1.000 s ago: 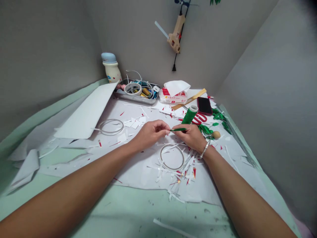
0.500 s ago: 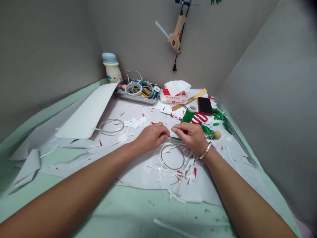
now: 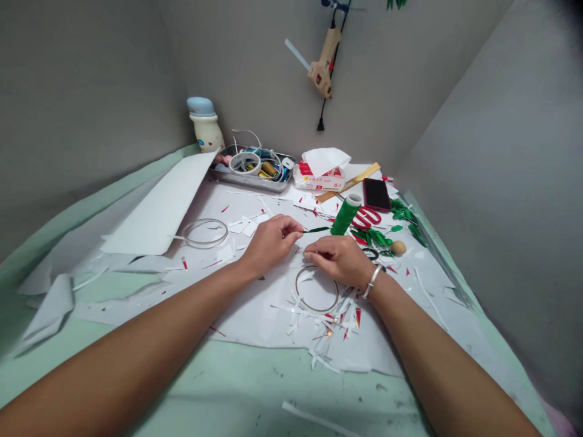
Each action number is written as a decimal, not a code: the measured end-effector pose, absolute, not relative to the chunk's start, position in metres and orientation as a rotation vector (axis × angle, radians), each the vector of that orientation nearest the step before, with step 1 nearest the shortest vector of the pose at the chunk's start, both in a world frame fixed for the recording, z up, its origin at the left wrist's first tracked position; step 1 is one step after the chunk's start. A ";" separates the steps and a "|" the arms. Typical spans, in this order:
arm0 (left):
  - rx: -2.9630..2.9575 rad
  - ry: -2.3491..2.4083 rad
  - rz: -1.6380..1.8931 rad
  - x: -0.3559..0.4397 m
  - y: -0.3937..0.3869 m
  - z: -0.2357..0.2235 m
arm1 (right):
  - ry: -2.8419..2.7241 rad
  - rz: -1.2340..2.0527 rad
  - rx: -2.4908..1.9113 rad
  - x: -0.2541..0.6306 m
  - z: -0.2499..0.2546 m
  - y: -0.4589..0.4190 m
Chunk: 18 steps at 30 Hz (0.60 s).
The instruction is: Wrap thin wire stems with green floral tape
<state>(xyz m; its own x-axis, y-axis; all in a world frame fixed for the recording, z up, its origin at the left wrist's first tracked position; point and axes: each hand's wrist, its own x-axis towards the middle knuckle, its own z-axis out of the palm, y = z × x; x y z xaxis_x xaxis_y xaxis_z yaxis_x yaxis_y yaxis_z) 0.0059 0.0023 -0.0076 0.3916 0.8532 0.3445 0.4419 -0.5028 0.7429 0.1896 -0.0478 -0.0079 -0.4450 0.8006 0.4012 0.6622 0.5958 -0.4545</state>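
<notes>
My left hand (image 3: 272, 241) is closed in a pinch on the thin end of a narrow dark green leaf (image 3: 316, 230), which points right toward an upright, slightly tilted spool of green thread (image 3: 345, 216). Just below and to the right, my right hand (image 3: 339, 258) has thumb and forefinger pressed together; whatever they hold is too fine to make out. Under that hand lies a thin wire ring (image 3: 317, 309) among paper scraps. More green leaves (image 3: 374, 235), red-handled scissors (image 3: 367, 217) and a small wooden ball (image 3: 398, 247) sit beyond the right hand.
A metal tray (image 3: 255, 181) of spools and tape stands at the back, beside a tissue pack (image 3: 319, 178). A phone (image 3: 377, 194) lies right. White card (image 3: 159, 206) and a wire coil (image 3: 204, 233) are at left. A glue gun (image 3: 325, 64) hangs on the wall.
My left hand has risen slightly and moved left with the green leaf, which now shows clear of the right hand. My right hand has dropped lower and shifted left.
</notes>
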 end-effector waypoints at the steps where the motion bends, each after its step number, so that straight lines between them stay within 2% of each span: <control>1: 2.190 1.117 0.972 0.005 0.003 -0.009 | -2.229 0.259 -1.137 0.188 -0.007 -0.049; 6: 2.441 0.911 0.793 0.005 -0.002 -0.011 | -2.030 0.192 -1.125 0.193 -0.005 -0.048; 11: 2.240 0.755 0.721 0.007 -0.007 -0.005 | -1.771 0.350 -1.242 0.209 -0.014 -0.036; 18: 1.836 0.877 0.882 0.008 -0.002 -0.004 | -2.064 0.438 -1.259 0.202 -0.016 -0.039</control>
<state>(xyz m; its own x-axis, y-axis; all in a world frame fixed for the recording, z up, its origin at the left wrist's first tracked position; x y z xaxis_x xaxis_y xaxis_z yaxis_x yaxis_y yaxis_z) 0.0075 -0.0021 -0.0036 0.4959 0.8420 0.2123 0.2071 -0.3521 0.9128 0.2019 -0.0386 -0.0162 -0.3088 0.8764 0.3695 0.6510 0.4780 -0.5896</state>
